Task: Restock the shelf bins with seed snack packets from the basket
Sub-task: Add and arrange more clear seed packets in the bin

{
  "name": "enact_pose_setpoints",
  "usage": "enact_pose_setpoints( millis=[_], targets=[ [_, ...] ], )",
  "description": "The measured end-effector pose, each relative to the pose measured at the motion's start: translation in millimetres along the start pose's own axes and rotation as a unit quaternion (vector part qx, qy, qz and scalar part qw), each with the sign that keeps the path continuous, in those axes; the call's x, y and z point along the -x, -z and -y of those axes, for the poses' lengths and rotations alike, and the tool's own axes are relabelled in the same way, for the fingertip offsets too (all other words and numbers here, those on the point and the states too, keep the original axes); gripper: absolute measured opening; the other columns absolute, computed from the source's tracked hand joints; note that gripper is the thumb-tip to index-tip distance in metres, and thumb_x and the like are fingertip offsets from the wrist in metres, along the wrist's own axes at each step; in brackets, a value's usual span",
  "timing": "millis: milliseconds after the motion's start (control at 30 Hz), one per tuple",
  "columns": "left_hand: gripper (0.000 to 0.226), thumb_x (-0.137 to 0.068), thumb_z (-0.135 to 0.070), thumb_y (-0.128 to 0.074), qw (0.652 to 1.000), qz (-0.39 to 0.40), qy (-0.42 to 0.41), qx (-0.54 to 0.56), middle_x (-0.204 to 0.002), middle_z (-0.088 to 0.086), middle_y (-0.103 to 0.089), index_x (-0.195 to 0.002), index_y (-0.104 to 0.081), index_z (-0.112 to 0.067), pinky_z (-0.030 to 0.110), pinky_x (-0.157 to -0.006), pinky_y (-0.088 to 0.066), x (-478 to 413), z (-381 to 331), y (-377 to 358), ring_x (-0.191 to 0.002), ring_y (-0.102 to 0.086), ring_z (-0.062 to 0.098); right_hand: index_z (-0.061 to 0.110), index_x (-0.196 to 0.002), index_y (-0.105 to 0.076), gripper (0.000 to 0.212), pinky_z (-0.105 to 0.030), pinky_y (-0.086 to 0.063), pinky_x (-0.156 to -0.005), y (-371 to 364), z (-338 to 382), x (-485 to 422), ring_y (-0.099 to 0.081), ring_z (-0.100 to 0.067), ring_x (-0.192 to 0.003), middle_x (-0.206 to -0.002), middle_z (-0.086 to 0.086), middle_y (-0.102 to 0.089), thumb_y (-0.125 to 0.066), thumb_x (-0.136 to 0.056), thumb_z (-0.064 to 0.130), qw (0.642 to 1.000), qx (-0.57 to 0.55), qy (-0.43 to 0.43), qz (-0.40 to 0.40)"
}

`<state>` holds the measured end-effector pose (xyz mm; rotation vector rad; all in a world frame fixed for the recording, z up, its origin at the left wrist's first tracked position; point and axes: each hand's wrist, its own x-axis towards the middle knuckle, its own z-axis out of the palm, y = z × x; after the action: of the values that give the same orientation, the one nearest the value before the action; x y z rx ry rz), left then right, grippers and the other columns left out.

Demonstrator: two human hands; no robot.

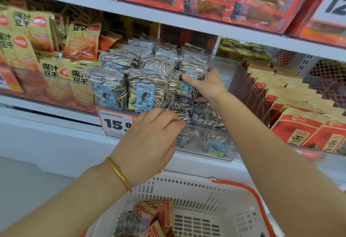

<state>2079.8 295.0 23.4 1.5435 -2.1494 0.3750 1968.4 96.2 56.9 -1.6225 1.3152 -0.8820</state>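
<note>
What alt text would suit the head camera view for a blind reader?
Two hands work in a clear shelf bin of striped seed packets: the right hand holds a standing packet, the left hand pinches one lying at the front. Below, a white basket holds a few more packets.

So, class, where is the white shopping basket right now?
In the head view, the white basket sits at bottom centre, directly below the clear seed-packet bin.
</note>
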Motion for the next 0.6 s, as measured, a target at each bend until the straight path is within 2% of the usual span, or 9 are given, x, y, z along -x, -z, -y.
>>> enact_pose_setpoints(
  millis=[67, 234, 334, 367, 434, 500, 600],
  targets=[
    [0.039, -0.081, -0.019, -0.039, 1.000, 0.000, 0.000, -0.003, -0.108, 0.001, -0.061, -0.111, -0.063, -0.013, 0.036, -0.079, -0.047, 0.1, -0.1, 0.2, -0.099, -0.054, 0.023, 0.015, -0.142, -0.021, 0.098, -0.049, -0.051, -0.091, -3.1, -4.6, 3.4, -0.047, -0.031, -0.124, -0.142, -0.012, -0.035, -0.081, -0.069, 0.041, 0.998, 0.003, 0.030, -0.051],
    [0.040, -0.081, -0.020, -0.039, 1.000, 0.005, 0.001, -0.006, -0.110, 0.001, -0.061, -0.112, -0.063, -0.013, 0.037, -0.080, -0.047, 1.2, 0.4, 0.1, -0.100, -0.052, 0.023, 0.012, -0.126, -0.030, 0.064, -0.049, -0.049, -0.093, -7.4, -3.6, 17.2, -0.047, -0.026, -0.115, -0.118, -0.003, -0.039, -0.073, -0.081, 0.030, 0.990, 0.020, 0.091, -0.107],
    [0.039, -0.081, -0.020, -0.040, 1.000, 0.004, 0.000, -0.006, -0.109, 0.001, -0.061, -0.111, -0.063, -0.013, 0.037, -0.079, -0.048, 0.9, 0.0, -0.1, -0.100, -0.052, 0.022, 0.011, -0.135, -0.030, 0.063, -0.030, -0.039, -0.097, -1.9, 2.7, 19.7, -0.043, -0.024, -0.125, -0.136, -0.008, -0.043, -0.066, -0.087, 0.031, 0.987, 0.048, 0.110, -0.109],
    [0.039, -0.080, -0.020, -0.040, 1.000, 0.003, 0.000, -0.006, -0.109, 0.001, -0.061, -0.111, -0.064, -0.013, 0.037, -0.079, -0.049, 0.4, -0.2, 0.0, -0.099, -0.053, 0.023, 0.011, -0.137, -0.030, 0.064, -0.028, -0.037, -0.097, 0.1, 4.3, 17.8, -0.041, -0.024, -0.128, -0.141, -0.009, -0.041, -0.064, -0.088, 0.031, 0.987, 0.056, 0.112, -0.102],
    [0.039, -0.081, -0.020, -0.039, 1.000, 0.003, 0.000, -0.007, -0.108, 0.002, -0.061, -0.110, -0.064, -0.013, 0.038, -0.078, -0.050, -0.1, -0.4, 0.2, -0.098, -0.054, 0.024, 0.011, -0.143, -0.025, 0.068, -0.040, -0.040, -0.103, -0.4, 4.7, 13.4, -0.039, -0.028, -0.131, -0.147, -0.010, -0.035, -0.060, -0.090, 0.035, 0.988, 0.079, 0.111, -0.077],
    [0.039, -0.080, -0.020, -0.040, 1.000, 0.003, 0.000, -0.008, -0.108, 0.002, -0.061, -0.110, -0.064, -0.013, 0.039, -0.078, -0.050, -0.5, -0.1, 0.2, -0.098, -0.054, 0.024, 0.015, -0.150, -0.011, 0.076, -0.054, -0.044, -0.099, -6.7, 2.5, 11.9, -0.034, -0.032, -0.135, -0.154, -0.011, -0.021, -0.055, -0.093, 0.038, 0.987, 0.110, 0.108, -0.047],
    [0.039, -0.080, -0.020, -0.041, 1.000, 0.004, -0.002, -0.007, -0.108, 0.002, -0.061, -0.110, -0.063, -0.013, 0.038, -0.078, -0.049, -0.6, 0.0, -0.1, -0.099, -0.053, 0.024, 0.014, -0.151, 0.007, 0.085, -0.056, -0.043, -0.099, -16.5, -1.1, 12.2, -0.025, -0.034, -0.139, -0.157, -0.012, -0.008, -0.052, -0.094, 0.035, 0.989, 0.118, 0.086, -0.025]
  ],
)
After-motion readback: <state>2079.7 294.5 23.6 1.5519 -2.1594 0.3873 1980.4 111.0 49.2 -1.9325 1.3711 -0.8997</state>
